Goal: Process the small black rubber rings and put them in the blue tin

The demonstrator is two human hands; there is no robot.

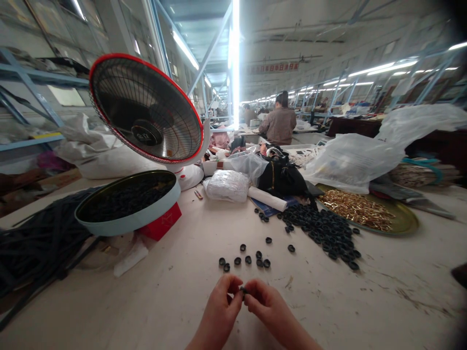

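Note:
Both my left hand and my right hand are closed in a pinch on one small black loop, held between the fingertips low in the view. Fingers cover most of it. Just beyond my hands several loose black loops lie scattered on the pale table. Farther right is a large heap of the same black loops. Behind that heap, a round brass-coloured tray holds many small gold metal pieces.
At left, a round tin of dark pieces tilts on a red box, beside black strips. Behind it stands a red-rimmed fan-shaped heater. A wrapped white bundle, white roll and black bag lie ahead. Another person is farther back.

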